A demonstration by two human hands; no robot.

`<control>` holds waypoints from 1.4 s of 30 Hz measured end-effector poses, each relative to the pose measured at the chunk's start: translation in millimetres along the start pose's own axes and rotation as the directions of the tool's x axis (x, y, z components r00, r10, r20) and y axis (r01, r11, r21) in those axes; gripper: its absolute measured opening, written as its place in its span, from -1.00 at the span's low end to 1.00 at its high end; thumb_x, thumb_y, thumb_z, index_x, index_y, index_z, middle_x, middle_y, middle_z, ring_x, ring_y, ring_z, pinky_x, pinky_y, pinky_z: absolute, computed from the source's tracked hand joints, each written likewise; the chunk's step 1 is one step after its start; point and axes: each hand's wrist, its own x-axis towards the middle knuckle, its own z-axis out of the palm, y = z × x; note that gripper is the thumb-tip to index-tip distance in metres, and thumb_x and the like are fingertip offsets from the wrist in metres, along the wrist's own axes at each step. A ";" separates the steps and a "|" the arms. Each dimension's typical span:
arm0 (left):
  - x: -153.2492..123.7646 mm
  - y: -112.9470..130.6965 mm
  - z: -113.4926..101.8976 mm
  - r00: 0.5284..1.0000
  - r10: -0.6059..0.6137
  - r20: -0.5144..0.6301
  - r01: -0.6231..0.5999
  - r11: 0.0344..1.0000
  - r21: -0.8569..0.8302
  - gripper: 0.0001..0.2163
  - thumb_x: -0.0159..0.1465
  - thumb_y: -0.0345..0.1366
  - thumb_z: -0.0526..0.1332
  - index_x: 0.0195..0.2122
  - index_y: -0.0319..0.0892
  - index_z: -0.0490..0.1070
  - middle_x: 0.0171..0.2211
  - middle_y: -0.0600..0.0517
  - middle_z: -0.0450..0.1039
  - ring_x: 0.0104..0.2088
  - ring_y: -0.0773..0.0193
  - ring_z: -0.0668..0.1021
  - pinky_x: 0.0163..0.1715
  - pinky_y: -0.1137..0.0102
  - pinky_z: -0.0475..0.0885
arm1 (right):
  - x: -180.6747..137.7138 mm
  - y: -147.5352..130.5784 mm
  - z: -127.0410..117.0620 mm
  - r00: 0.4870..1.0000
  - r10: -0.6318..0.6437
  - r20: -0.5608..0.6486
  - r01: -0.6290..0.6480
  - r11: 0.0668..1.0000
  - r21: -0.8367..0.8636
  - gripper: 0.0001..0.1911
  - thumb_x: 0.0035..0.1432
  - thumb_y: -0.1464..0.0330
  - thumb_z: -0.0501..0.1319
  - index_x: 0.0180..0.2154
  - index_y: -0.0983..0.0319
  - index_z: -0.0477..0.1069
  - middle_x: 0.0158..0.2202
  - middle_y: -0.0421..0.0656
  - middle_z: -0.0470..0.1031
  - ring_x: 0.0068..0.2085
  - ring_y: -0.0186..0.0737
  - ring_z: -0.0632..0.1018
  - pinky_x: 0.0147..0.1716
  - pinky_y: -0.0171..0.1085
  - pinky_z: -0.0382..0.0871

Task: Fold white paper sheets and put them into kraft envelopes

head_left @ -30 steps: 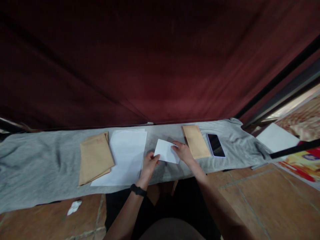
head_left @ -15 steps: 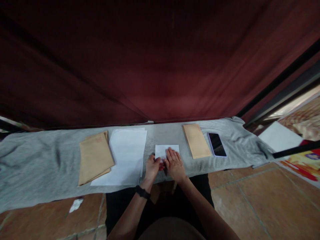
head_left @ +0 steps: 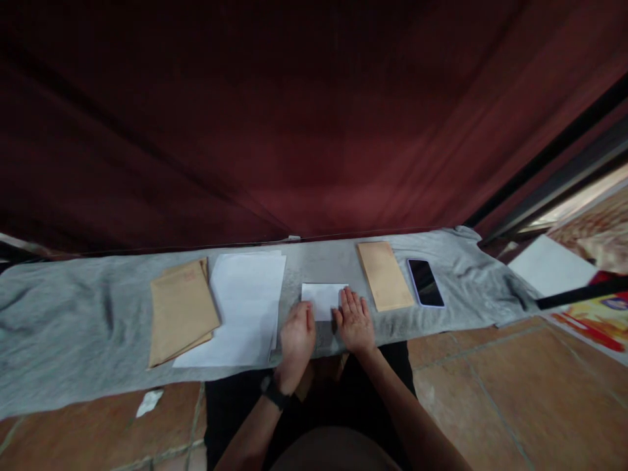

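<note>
A small folded sheet of white paper (head_left: 324,299) lies flat on the grey cloth in front of me. My left hand (head_left: 298,332), a dark band on its wrist, is curled into a fist against the paper's left edge, thumb on top. Its other fingertips are tucked out of sight, and nothing shows in its grasp. Flat on the paper's right edge rests my right hand (head_left: 355,322), palm down with its fingers stretched out.
Larger white sheets (head_left: 250,307) lie to the left, partly under several brown envelopes (head_left: 184,311). On the right are another brown envelope (head_left: 386,276) and a phone (head_left: 426,283). A grey cloth (head_left: 78,314) covers the narrow surface, with a dark red panel (head_left: 314,150) behind it.
My left hand has left the paper's lower edge and closed into a fist at its left side. My right hand has slid right, to the paper's right edge. The paper's near part now lies flat.
</note>
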 end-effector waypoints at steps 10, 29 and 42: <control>27.4 24.5 62.2 0.871 0.396 0.289 -0.443 0.889 0.115 -0.51 0.44 -0.21 0.00 0.34 -0.31 0.21 0.36 -0.26 0.21 0.41 0.01 0.19 0.38 0.00 0.08 | 1.6 -2.5 -11.3 0.997 -0.036 0.067 0.039 0.998 -0.048 -0.34 0.33 0.43 -0.02 0.42 0.35 0.02 0.44 0.02 0.07 0.42 -0.01 0.14 0.39 0.02 -0.10; 18.5 -24.5 37.1 0.959 0.250 0.135 -0.284 0.817 0.501 -0.43 0.45 -0.20 -0.06 0.40 -0.44 0.05 0.42 -0.26 0.04 0.44 0.02 0.09 0.39 0.06 0.07 | 1.6 0.6 -3.9 0.999 -0.018 -0.030 0.018 1.000 0.011 -0.46 0.47 0.29 -0.07 0.37 0.35 0.14 0.38 0.05 0.20 0.37 0.05 0.25 0.35 0.07 0.03; 16.7 -33.2 38.2 0.955 0.249 0.161 -0.296 0.787 0.541 -0.44 0.36 -0.45 -0.08 0.40 -0.42 0.05 0.43 -0.24 0.03 0.44 0.06 0.08 0.40 0.08 0.07 | 24.8 -44.2 0.4 0.992 -0.123 0.038 0.116 0.982 0.148 -0.48 0.45 0.32 -0.02 0.35 0.33 0.18 0.36 0.06 0.26 0.39 -0.06 0.24 0.34 0.02 0.14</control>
